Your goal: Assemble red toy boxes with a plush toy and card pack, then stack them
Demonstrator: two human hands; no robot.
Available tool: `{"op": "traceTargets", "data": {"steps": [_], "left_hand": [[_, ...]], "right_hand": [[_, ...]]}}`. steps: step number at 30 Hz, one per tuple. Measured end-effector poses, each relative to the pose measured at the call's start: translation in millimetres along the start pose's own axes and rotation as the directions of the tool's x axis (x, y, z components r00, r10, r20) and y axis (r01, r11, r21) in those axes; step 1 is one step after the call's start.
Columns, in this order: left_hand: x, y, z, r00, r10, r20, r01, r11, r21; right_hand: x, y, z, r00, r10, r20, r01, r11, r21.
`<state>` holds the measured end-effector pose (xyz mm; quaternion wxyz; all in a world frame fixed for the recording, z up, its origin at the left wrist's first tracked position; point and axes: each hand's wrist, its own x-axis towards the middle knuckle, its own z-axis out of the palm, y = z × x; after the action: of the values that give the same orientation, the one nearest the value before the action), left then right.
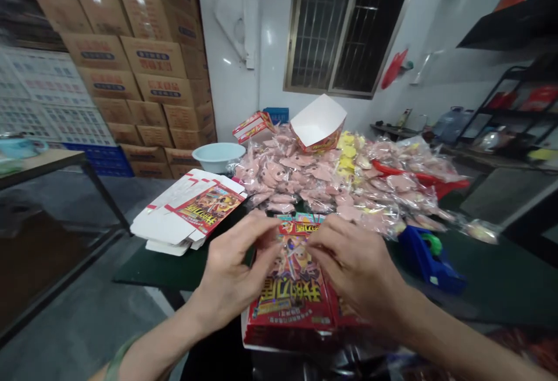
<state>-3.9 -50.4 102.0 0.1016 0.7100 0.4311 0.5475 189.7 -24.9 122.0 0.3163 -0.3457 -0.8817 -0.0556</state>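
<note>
Directly in front of me lies a stack of glossy red printed packets (pixel 296 294), with yellow lettering and cartoon figures. My left hand (pixel 239 259) is at the stack's upper left, thumb and forefinger pinched near the top packet's edge. My right hand (pixel 355 259) curls over the upper right of the same packet, fingertips bent down on it. Its fingers partly cover a second row of red packets at the right. Just beyond the fingertips, a strip of red and teal printed packaging (pixel 300 218) shows. Exactly what the fingertips grip is partly hidden.
Flat white-and-red cartons (pixel 174 212) lie stacked at left. Behind are a pale blue basin (pixel 218 157), a heap of bagged pink pieces (pixel 300 175) and an open carton (pixel 318 125). A blue tape dispenser (pixel 431 262) stands at right on the green tabletop (pixel 492 276).
</note>
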Motion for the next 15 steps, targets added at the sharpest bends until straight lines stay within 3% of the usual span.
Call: {"op": "traceTargets", "data": {"steps": [2, 4, 6, 7, 9, 12, 15], "left_hand": [[-11.6, 1.5, -8.4, 0.957, -0.278, 0.081, 0.288, 0.941, -0.177], [-20.5, 6.7, -15.3, 0.812, -0.469, 0.349, 0.578, 0.734, -0.358], [-24.4, 12.8, -18.7, 0.657, -0.499, 0.565, 0.751, 0.493, -0.439], [-24.4, 15.2, -18.7, 0.617, -0.498, 0.609, 0.787, 0.412, -0.460], [-21.9, 17.6, -16.3, 0.575, -0.506, 0.643, 0.818, 0.336, -0.467], [-17.2, 16.3, -10.4, 0.537, -0.510, 0.672, 0.843, 0.294, -0.451], [-15.1, 14.4, -6.8, 0.526, -0.507, 0.683, 0.848, 0.251, -0.466]], "right_hand": [[-5.6, -1.6, 5.8, 0.978, -0.187, -0.090, 0.169, 0.970, -0.173], [-8.4, -5.2, 7.6, 0.929, -0.353, -0.112, 0.317, 0.914, -0.254], [-8.1, -8.9, 6.8, 0.878, -0.462, -0.126, 0.419, 0.868, -0.266], [-7.2, -10.4, 6.0, 0.861, -0.490, -0.138, 0.446, 0.856, -0.261], [-5.2, -12.7, 4.8, 0.838, -0.520, -0.163, 0.476, 0.844, -0.246], [-3.7, -14.7, 5.2, 0.832, -0.523, -0.182, 0.483, 0.846, -0.223], [-4.1, -15.2, 6.8, 0.837, -0.517, -0.178, 0.476, 0.850, -0.226]]}}
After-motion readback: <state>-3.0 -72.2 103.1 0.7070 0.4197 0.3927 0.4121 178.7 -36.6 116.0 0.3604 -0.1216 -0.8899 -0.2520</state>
